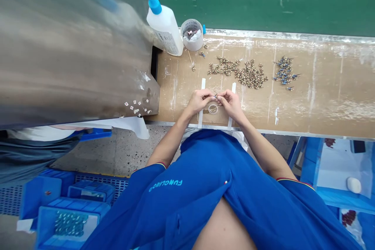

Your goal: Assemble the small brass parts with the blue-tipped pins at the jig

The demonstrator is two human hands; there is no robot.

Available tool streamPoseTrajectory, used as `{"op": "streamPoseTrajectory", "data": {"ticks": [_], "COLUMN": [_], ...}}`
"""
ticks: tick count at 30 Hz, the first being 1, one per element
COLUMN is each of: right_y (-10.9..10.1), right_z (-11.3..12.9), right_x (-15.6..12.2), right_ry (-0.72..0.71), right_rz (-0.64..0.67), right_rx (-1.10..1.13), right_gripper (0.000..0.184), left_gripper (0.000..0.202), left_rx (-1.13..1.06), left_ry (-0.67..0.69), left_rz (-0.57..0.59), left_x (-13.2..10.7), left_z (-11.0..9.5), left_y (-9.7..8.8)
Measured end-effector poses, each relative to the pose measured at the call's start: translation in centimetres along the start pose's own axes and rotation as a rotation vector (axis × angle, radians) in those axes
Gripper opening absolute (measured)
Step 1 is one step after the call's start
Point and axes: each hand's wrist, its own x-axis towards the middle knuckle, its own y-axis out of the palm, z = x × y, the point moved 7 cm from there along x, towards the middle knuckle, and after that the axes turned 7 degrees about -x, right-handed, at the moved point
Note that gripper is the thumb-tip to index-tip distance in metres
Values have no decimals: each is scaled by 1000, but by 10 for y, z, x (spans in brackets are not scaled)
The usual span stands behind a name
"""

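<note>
My left hand [201, 100] is closed, its thumb and fingertips pinching a small brass-coloured metal piece [216, 95] with a bit of blue on it. Facing it, my right hand [231, 103] is closed too, with its fingertips at the same piece. A thin pale stick [217, 106] seems to run from the right fingers down over a small round clear dish [213, 111]. That dish lies on the cardboard [252, 109] just below both hands, between two strips of white tape [200, 118]. Farther back lies a heap of similar brass-coloured pieces [250, 74].
A smaller pile of pieces with blue parts [284, 71] lies to the right. A white bottle with a blue nozzle [167, 31] and a round tub [197, 43] stand at back left. At left is a metal surface [88, 66] with small white bits. Blue bins [43, 222] sit below.
</note>
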Motion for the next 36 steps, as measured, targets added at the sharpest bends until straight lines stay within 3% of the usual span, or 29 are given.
{"op": "streamPoseTrajectory", "data": {"ticks": [6, 17, 29, 32, 36], "right_y": [-1, 2, 2, 2, 1], "right_z": [3, 4, 5, 4, 7], "right_x": [-2, -3, -2, 0, 3], "right_ry": [-18, -27, -29, -38, -37], "right_rz": [-11, 90, 85, 66, 98], "right_rx": [18, -112, -222, -172, -19], "right_gripper": [40, 28, 14, 17, 34], "left_gripper": [25, 22, 20, 19, 18], "left_rx": [26, 76, 105, 125, 115], "left_ry": [14, -27, -20, -32, -62], "left_rz": [9, 46, 71, 69, 76], "left_x": [0, -1, -1, 0, 4], "left_z": [-4, -1, -2, 1, 0], "left_y": [2, 5, 6, 6, 7]}}
